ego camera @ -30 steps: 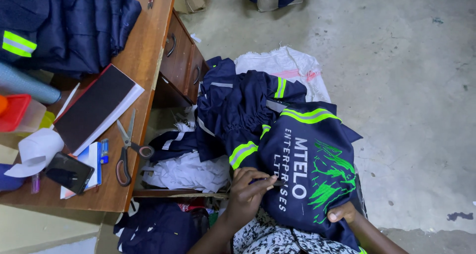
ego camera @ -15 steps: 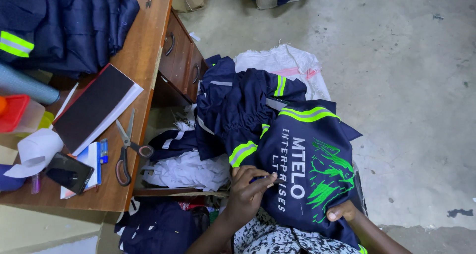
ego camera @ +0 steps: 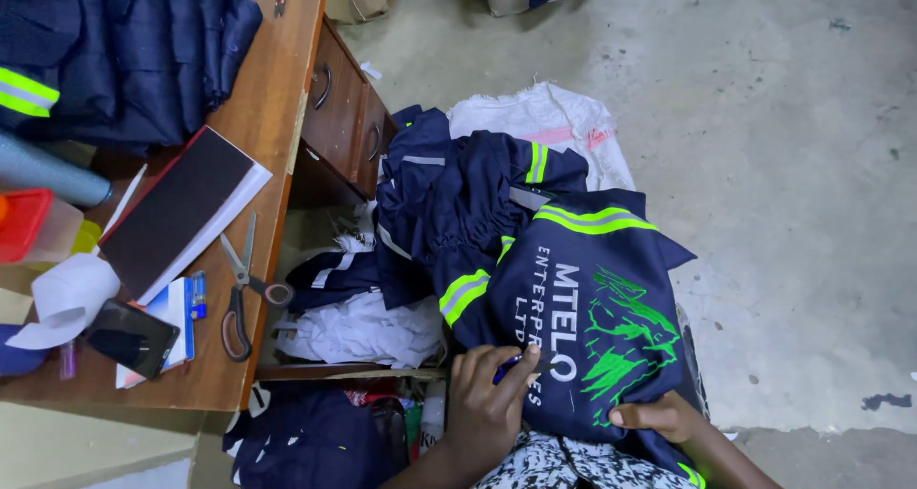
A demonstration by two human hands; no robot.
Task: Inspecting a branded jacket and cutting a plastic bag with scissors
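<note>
A person sits low by a wooden desk [ego camera: 272, 116] with a dark blue work jacket [ego camera: 583, 327] spread over the lap, its back facing up so the white letters and the green picture can be seen. The left hand [ego camera: 487, 403] lies on the jacket near the letters, and its fingers are pinched around a thin blue thing, maybe a pen or a small tool [ego camera: 516, 363]; its tip touches the cloth by the print. It is too small for me to say just what it is. The right hand [ego camera: 659, 417] sits at the lower edge of the jacket with its fingers curled over the cloth, pressing it down, which seems to keep the cloth flat and tight for the other hand. Bright yellow-green stripes run over the shoulder and sleeve. More blue clothes [ego camera: 449, 198] are heaped just past the jacket, lying on a white sack [ego camera: 554, 121] on the grey floor, likely to keep them off the dust. On the desk there are scissors [ego camera: 239, 288] near the edge, close enough to grab, a black book [ego camera: 177, 207], a dark phone [ego camera: 129, 336], a white roll of paper [ego camera: 67, 298] and a stack of folded blue clothes [ego camera: 115, 50] at the far end. The desk has drawers [ego camera: 349, 116] that face the pile.
</note>
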